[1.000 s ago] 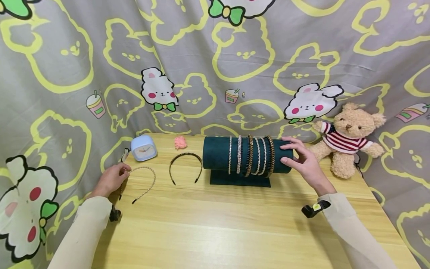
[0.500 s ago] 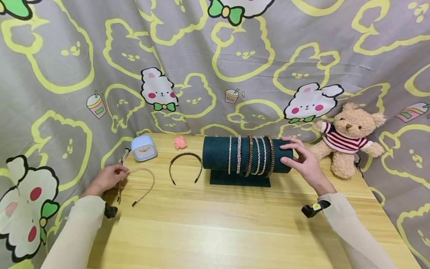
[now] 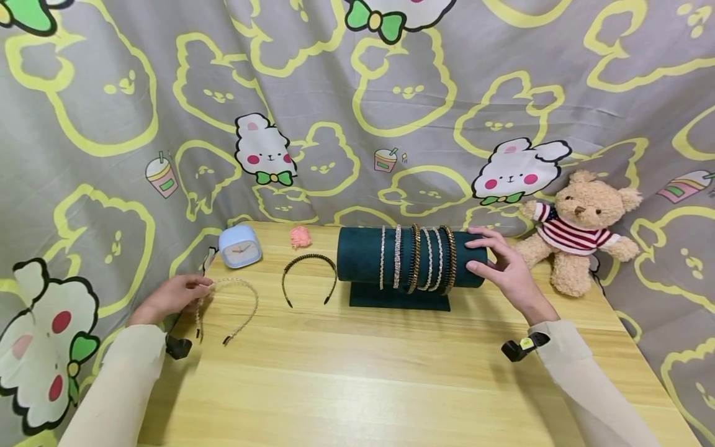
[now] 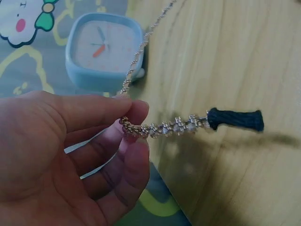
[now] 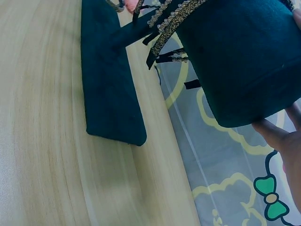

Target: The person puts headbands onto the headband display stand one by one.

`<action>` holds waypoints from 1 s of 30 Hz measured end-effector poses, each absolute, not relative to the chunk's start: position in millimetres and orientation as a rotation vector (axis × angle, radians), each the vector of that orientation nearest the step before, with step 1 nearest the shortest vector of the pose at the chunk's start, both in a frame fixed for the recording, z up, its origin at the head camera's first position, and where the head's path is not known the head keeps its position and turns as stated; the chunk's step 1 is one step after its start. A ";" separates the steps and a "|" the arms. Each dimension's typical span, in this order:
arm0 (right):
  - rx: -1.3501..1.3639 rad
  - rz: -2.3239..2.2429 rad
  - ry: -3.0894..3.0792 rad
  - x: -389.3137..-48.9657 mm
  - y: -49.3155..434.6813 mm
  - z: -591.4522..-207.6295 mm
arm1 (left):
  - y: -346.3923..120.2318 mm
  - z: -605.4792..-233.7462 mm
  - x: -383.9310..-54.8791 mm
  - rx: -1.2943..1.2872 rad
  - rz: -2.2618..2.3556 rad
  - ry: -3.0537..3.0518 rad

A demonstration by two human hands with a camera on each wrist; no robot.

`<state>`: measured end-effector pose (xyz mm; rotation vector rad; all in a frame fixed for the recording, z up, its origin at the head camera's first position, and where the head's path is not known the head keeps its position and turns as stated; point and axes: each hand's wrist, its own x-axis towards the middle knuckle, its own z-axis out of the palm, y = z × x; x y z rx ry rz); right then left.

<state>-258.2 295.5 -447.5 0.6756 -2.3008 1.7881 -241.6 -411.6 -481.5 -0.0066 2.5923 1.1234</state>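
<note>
At the left of the table, my left hand (image 3: 174, 294) pinches a thin beaded headband (image 3: 257, 299) between thumb and fingers. The left wrist view shows its gold-coloured beads and dark end cap (image 4: 237, 119), with the band bending out from the fingertips. My right hand (image 3: 511, 273) holds the right end of a dark green velvet roll stand (image 3: 357, 254), thumb in front and fingers over the top. Several jewelled headbands (image 3: 415, 257) hang around the roll, some silvery, some bronze. A darker headband (image 3: 285, 273) lies on the table left of the stand.
A light blue clock (image 3: 240, 246) stands at the back left, with a small pink item (image 3: 300, 236) to its right. Beyond my right hand sits a teddy bear (image 3: 578, 230) in a striped sweater. A patterned curtain (image 3: 329, 93) surrounds the wooden table's back and sides.
My left hand has shifted a little to the left, and the ends of its headband have swung slightly toward me. The right hand and the stand have stayed in place.
</note>
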 end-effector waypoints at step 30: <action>0.704 1.820 -2.271 -259.4 296.8 -449.9 | -429.1 -469.9 -224.6 -0.083 1.444 2.300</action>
